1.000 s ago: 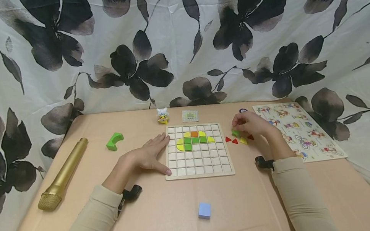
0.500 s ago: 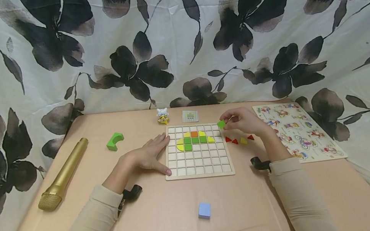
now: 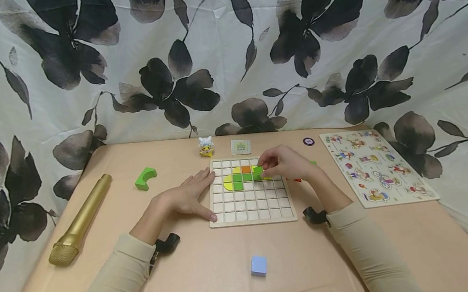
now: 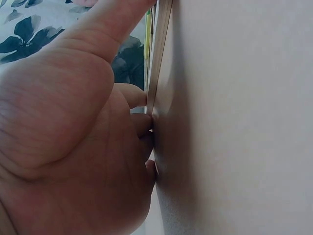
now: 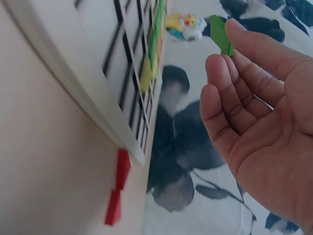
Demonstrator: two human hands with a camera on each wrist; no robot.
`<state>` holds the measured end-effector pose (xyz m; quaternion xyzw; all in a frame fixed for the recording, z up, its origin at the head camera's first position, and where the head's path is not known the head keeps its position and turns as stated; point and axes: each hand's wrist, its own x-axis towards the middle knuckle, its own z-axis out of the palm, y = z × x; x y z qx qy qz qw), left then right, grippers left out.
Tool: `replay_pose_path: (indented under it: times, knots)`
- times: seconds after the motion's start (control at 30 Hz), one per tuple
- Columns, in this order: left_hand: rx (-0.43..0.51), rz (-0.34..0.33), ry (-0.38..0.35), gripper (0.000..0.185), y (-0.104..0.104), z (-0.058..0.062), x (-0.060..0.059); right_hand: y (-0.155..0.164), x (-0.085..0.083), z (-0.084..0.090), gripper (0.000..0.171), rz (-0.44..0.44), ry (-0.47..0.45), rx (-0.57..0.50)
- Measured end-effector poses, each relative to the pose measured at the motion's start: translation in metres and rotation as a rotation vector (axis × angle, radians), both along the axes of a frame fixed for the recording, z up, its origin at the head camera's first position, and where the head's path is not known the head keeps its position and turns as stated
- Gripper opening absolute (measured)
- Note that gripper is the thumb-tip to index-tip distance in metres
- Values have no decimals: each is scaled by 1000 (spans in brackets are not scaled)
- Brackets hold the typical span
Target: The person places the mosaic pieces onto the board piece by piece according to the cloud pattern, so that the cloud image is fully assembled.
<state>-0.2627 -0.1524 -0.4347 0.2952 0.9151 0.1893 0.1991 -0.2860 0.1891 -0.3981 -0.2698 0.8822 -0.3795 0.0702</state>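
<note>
A white grid board (image 3: 247, 215) lies mid-table with a cluster of green, yellow and orange tiles (image 3: 237, 182) set in its upper cells. My left hand (image 3: 185, 198) rests at the board's left side, fingers spread and thumb on its lower left corner. In the left wrist view, fingertips meet the board's wooden edge (image 4: 160, 54). My right hand (image 3: 286, 163) pinches a green tile (image 5: 222, 36) between thumb and fingertips, over the right part of the cluster. Red triangle tiles (image 5: 122, 169) lie beside the board, mostly hidden by the right hand in the head view.
A gold microphone (image 3: 81, 221) and a green arch block (image 3: 145, 179) are at the left. Behind the board stand a small figurine (image 3: 205, 147) and a pattern card (image 3: 240, 146). A picture board (image 3: 377, 167) lies right, a round disc (image 3: 308, 141) near it, a blue block (image 3: 258, 265) in front.
My right hand picked up the green tile from right of the board and carried it left over the cluster. The left hand has stayed in place.
</note>
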Motion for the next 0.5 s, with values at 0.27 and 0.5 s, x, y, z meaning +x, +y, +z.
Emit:
replay_pose_path:
  times: [0.27, 0.5]
  knots:
    - [7, 4, -1, 136, 0, -3, -1, -24, 1, -18, 24, 69, -75, 68]
    - [0, 8, 1, 138, -1, -4, -2, -30, 2, -26, 20, 62, -67, 102]
